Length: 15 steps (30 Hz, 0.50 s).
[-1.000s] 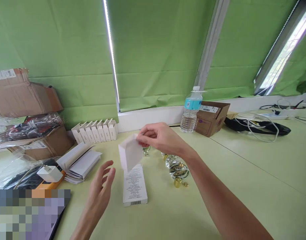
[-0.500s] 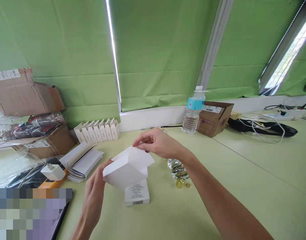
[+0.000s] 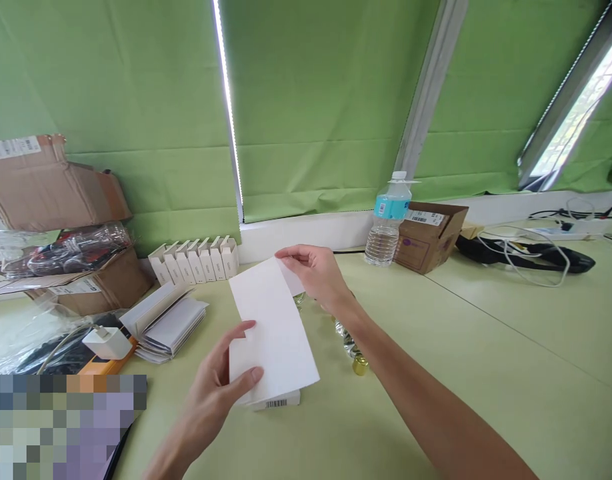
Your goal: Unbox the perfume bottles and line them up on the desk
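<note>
A white folded sheet of card (image 3: 271, 327) is held up over the table, its broad plain face toward me. My left hand (image 3: 219, 373) grips its lower left side, thumb on the front and a finger at the edge. My right hand (image 3: 319, 273) pinches the top right corner, where a narrower white flap shows. Below the card, a small white box with a barcode (image 3: 276, 402) lies on the table, mostly covered. Behind my right wrist are silvery foil pieces (image 3: 347, 339) and a gold cap (image 3: 360, 365), partly hidden.
A row of small white boxes (image 3: 196, 260) stands by the wall, with a stack of flat white cards (image 3: 171, 327) nearer. Cartons (image 3: 106, 280) and a charger (image 3: 107, 343) are at left. A water bottle (image 3: 383, 230), a brown box (image 3: 429, 240) and a black item with cables (image 3: 531, 257) stand right.
The card has swung from a tilted, bent position to a broad, nearly upright face. My left thumb has come onto its front. My right hand has moved slightly up and right.
</note>
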### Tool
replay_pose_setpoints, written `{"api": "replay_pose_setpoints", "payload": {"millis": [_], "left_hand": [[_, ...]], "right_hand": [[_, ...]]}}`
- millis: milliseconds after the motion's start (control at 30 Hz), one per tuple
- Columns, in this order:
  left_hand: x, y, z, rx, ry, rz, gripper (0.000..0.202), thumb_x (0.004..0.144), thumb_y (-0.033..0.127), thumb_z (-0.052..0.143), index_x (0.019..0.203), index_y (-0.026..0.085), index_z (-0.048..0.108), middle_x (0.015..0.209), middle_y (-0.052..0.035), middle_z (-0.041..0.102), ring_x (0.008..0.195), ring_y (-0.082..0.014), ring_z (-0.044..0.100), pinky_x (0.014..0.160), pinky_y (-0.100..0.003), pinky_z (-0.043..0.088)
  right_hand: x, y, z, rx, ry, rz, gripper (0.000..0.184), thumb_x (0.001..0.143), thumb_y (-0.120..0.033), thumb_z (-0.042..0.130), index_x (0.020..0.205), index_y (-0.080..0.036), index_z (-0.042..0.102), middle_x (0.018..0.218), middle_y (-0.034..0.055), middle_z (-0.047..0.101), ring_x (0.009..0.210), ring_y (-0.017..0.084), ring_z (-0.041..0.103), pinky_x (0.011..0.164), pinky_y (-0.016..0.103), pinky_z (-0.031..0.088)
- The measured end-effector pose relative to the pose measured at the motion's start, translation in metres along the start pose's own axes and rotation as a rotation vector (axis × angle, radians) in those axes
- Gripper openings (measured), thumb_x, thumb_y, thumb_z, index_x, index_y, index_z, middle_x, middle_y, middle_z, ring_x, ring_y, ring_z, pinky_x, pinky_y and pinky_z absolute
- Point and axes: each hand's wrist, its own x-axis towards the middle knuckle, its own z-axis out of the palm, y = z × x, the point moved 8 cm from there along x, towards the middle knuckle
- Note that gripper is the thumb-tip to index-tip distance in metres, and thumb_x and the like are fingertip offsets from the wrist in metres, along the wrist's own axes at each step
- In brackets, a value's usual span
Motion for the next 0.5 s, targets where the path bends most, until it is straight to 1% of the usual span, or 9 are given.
{"api": "replay_pose_setpoints", "payload": {"millis": [67, 100, 167, 233, 300, 333, 400, 433, 500], "left_hand": [[0.000, -0.001, 0.003, -0.058, -0.026, 0.018, 0.075, 0.066, 0.040, 0.076, 0.133, 0.028, 0.047, 0.106, -0.0066, 0.060, 0.090, -0.0235, 0.063, 0.072, -0.030, 0.051], [0.001, -0.002, 0.003, -0.081, -0.024, 0.020, 0.077, 0.066, 0.039, 0.076, 0.135, 0.028, 0.045, 0.107, -0.0068, 0.060, 0.090, -0.0239, 0.063, 0.072, -0.031, 0.051], [0.003, -0.005, -0.001, -0.104, 0.004, 0.009, 0.079, 0.065, 0.037, 0.077, 0.136, 0.029, 0.044, 0.107, -0.0062, 0.059, 0.090, -0.0230, 0.063, 0.073, -0.030, 0.051], [0.006, -0.007, -0.006, -0.117, 0.046, -0.010, 0.078, 0.064, 0.036, 0.079, 0.135, 0.029, 0.046, 0.109, -0.0054, 0.058, 0.091, -0.0218, 0.063, 0.075, -0.029, 0.050], [0.008, -0.009, -0.012, -0.142, 0.088, -0.028, 0.078, 0.063, 0.035, 0.080, 0.134, 0.028, 0.047, 0.111, -0.0054, 0.059, 0.093, -0.0215, 0.063, 0.075, -0.028, 0.050], [0.009, -0.010, -0.015, -0.159, 0.109, -0.040, 0.078, 0.063, 0.034, 0.080, 0.134, 0.027, 0.048, 0.111, -0.0058, 0.059, 0.092, -0.0213, 0.063, 0.074, -0.028, 0.050], [0.011, -0.012, -0.021, -0.189, 0.136, -0.082, 0.077, 0.063, 0.034, 0.080, 0.133, 0.025, 0.049, 0.110, -0.0069, 0.061, 0.088, -0.0204, 0.064, 0.071, -0.027, 0.050], [0.011, -0.013, -0.024, -0.199, 0.143, -0.106, 0.076, 0.063, 0.034, 0.079, 0.133, 0.024, 0.050, 0.109, -0.0073, 0.062, 0.085, -0.0198, 0.064, 0.069, -0.027, 0.050], [0.013, -0.015, -0.032, -0.197, 0.161, -0.124, 0.074, 0.065, 0.034, 0.078, 0.133, 0.024, 0.050, 0.108, -0.0074, 0.063, 0.081, -0.0183, 0.064, 0.066, -0.027, 0.050]], "right_hand": [[0.002, 0.011, -0.002, -0.011, 0.012, 0.034, 0.020, 0.083, -0.022, 0.055, 0.094, -0.015, 0.071, 0.092, 0.0056, 0.072, 0.083, 0.015, 0.064, 0.071, 0.025, 0.048], [0.003, 0.017, -0.002, -0.036, -0.008, 0.063, 0.021, 0.083, -0.023, 0.055, 0.096, -0.016, 0.070, 0.091, 0.0053, 0.071, 0.081, 0.015, 0.063, 0.068, 0.024, 0.047], [0.001, 0.028, 0.005, -0.112, -0.110, 0.140, 0.024, 0.084, -0.026, 0.054, 0.102, -0.019, 0.069, 0.088, 0.0042, 0.070, 0.074, 0.015, 0.062, 0.060, 0.024, 0.046], [-0.004, 0.035, 0.015, -0.202, -0.252, 0.204, 0.027, 0.085, -0.031, 0.054, 0.107, -0.022, 0.067, 0.088, 0.0038, 0.069, 0.071, 0.015, 0.062, 0.055, 0.024, 0.044], [-0.009, 0.035, 0.024, -0.282, -0.356, 0.201, 0.030, 0.085, -0.033, 0.055, 0.111, -0.023, 0.066, 0.101, 0.0048, 0.068, 0.083, 0.018, 0.063, 0.063, 0.026, 0.047], [-0.011, 0.034, 0.027, -0.315, -0.384, 0.178, 0.031, 0.084, -0.033, 0.056, 0.112, -0.024, 0.066, 0.109, 0.0051, 0.067, 0.094, 0.020, 0.062, 0.071, 0.028, 0.048], [-0.012, 0.031, 0.030, -0.359, -0.404, 0.135, 0.033, 0.084, -0.034, 0.057, 0.115, -0.024, 0.064, 0.124, 0.0050, 0.061, 0.112, 0.022, 0.055, 0.085, 0.030, 0.046], [-0.012, 0.032, 0.030, -0.368, -0.406, 0.129, 0.034, 0.085, -0.035, 0.057, 0.117, -0.024, 0.063, 0.127, 0.0053, 0.058, 0.118, 0.023, 0.051, 0.088, 0.031, 0.045], [-0.011, 0.035, 0.030, -0.381, -0.408, 0.142, 0.037, 0.086, -0.038, 0.056, 0.119, -0.024, 0.062, 0.129, 0.0072, 0.057, 0.120, 0.025, 0.049, 0.088, 0.032, 0.045]]}}
